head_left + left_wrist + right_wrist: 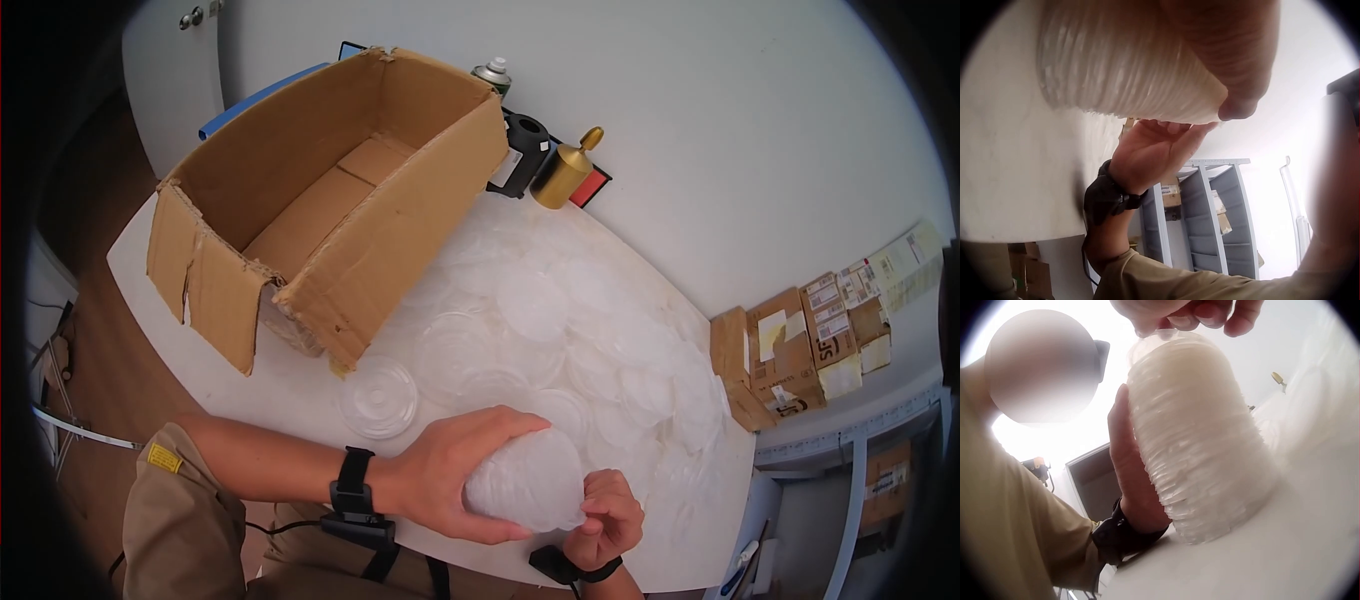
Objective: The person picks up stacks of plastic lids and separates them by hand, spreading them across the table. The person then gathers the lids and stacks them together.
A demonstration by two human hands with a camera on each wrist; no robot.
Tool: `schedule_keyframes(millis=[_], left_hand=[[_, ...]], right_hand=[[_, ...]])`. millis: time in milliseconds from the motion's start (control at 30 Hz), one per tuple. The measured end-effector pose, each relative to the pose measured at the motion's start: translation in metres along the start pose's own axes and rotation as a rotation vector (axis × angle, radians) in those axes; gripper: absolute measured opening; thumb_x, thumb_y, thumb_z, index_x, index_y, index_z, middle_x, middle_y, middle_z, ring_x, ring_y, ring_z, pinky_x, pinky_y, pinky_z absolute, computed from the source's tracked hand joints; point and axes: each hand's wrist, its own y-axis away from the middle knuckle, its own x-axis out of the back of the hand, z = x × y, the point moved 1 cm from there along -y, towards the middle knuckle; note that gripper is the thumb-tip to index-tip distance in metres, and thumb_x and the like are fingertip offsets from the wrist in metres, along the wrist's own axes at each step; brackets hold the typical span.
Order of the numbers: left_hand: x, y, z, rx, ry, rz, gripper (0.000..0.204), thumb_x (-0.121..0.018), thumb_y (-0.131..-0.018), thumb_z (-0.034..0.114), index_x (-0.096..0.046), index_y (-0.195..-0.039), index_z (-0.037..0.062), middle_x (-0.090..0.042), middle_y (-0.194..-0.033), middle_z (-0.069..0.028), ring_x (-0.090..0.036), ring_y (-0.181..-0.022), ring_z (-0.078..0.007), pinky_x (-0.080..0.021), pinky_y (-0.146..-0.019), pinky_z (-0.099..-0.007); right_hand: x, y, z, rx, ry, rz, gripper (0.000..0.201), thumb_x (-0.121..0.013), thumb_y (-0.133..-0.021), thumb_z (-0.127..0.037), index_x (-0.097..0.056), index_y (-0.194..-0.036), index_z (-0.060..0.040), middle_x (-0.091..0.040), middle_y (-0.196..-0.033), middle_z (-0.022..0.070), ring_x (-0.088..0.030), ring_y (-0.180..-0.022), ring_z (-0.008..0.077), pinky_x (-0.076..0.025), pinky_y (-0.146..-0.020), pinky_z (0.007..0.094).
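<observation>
A tall stack of translucent plastic lids (525,482) stands at the table's near edge. My left hand (447,478) grips it from the left, thumb and fingers spread round its side. At the right rim of the top lid, my right hand (606,520) pinches the edge between thumb and fingertips. The right wrist view shows the stack (1200,434) as many thin ridged layers, leaning slightly, with the right fingers (1210,315) at its top. Loose clear lids (380,397) lie flat just beyond the left hand.
A large open cardboard box (400,245) sits at the table's back left. Many more lids (620,350) spread in a heap across the right side. By the wall are a gold canister (563,178), a black device (520,155) and a spray can (493,72). Cartons (790,345) stand at right.
</observation>
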Motion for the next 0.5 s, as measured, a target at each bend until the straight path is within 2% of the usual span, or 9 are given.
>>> schedule_keyframes(millis=[133,200,233,300,333,400,433,500], left_hand=[[-0.001,0.002,0.0,0.072,0.006,-0.044,0.091,-0.093,-0.064,0.032,-0.05,-0.137,-0.0015,-0.062,-0.123,-0.0182,-0.066,-0.109,-0.0318,-0.052,-0.093,-0.0374],[0.0,0.0,0.001,0.071,-0.001,-0.061,0.09,-0.092,-0.064,0.032,-0.05,-0.137,-0.0019,-0.062,-0.124,-0.0185,-0.065,-0.109,-0.0318,-0.053,-0.092,-0.0373],[0.0,0.0,0.001,0.068,0.0,-0.066,0.09,-0.092,-0.064,0.032,-0.05,-0.137,-0.0019,-0.062,-0.124,-0.0185,-0.065,-0.109,-0.0318,-0.053,-0.092,-0.0373],[0.001,0.001,0.002,0.077,-0.018,-0.089,0.09,-0.092,-0.065,0.032,-0.05,-0.137,-0.0022,-0.062,-0.125,-0.019,-0.065,-0.109,-0.032,-0.053,-0.093,-0.0378],[0.001,0.001,0.002,0.07,-0.011,-0.097,0.09,-0.092,-0.065,0.032,-0.05,-0.137,-0.0022,-0.062,-0.125,-0.019,-0.065,-0.109,-0.032,-0.053,-0.093,-0.0378],[0.001,0.001,0.001,0.062,-0.005,-0.09,0.091,-0.093,-0.066,0.031,-0.049,-0.138,-0.0022,-0.062,-0.126,-0.0191,-0.065,-0.109,-0.0322,-0.053,-0.093,-0.0388],[0.0,0.001,0.0,0.051,0.004,-0.101,0.091,-0.093,-0.066,0.031,-0.049,-0.138,-0.0022,-0.062,-0.126,-0.0191,-0.065,-0.109,-0.0322,-0.053,-0.093,-0.0388],[0.0,0.001,-0.001,0.042,0.004,-0.09,0.092,-0.093,-0.066,0.031,-0.049,-0.139,-0.0022,-0.061,-0.127,-0.0192,-0.065,-0.109,-0.0323,-0.052,-0.093,-0.0392]], right_hand=[[0.003,0.004,0.0,-0.054,-0.049,0.034,0.025,-0.07,-0.097,-0.021,-0.062,-0.091,0.0017,-0.061,-0.066,0.0091,-0.056,-0.054,0.0228,-0.047,-0.054,0.0328],[0.003,0.003,-0.002,-0.154,-0.114,0.019,0.036,-0.064,-0.102,-0.035,-0.05,-0.091,-0.0024,-0.057,-0.062,0.0079,-0.05,-0.047,0.0141,-0.045,-0.054,0.0303],[0.003,0.002,-0.006,-0.153,-0.111,0.023,0.036,-0.064,-0.102,-0.035,-0.05,-0.091,-0.0024,-0.057,-0.062,0.0079,-0.05,-0.047,0.0141,-0.045,-0.054,0.0303],[0.004,-0.002,-0.012,-0.314,-0.159,0.119,0.036,-0.058,-0.105,-0.035,-0.047,-0.091,-0.004,-0.057,-0.06,0.0071,-0.051,-0.045,0.0126,-0.049,-0.055,0.0296],[0.005,-0.002,-0.011,-0.313,-0.149,0.127,0.036,-0.058,-0.105,-0.035,-0.047,-0.091,-0.004,-0.057,-0.06,0.0071,-0.051,-0.045,0.0126,-0.049,-0.055,0.0296],[0.011,-0.003,-0.004,-0.393,-0.313,0.275,0.031,-0.056,-0.106,-0.03,-0.051,-0.094,-0.0022,-0.062,-0.063,0.0074,-0.06,-0.05,0.0146,-0.055,-0.058,0.0321],[0.015,-0.004,-0.001,-0.388,-0.299,0.286,0.031,-0.056,-0.106,-0.03,-0.051,-0.094,-0.0022,-0.062,-0.063,0.0074,-0.06,-0.05,0.0146,-0.055,-0.058,0.0321],[0.02,-0.004,0.007,-0.51,-0.376,0.351,0.032,-0.054,-0.107,-0.033,-0.05,-0.095,-0.0036,-0.062,-0.062,0.0071,-0.059,-0.049,0.014,-0.055,-0.06,0.0329]])
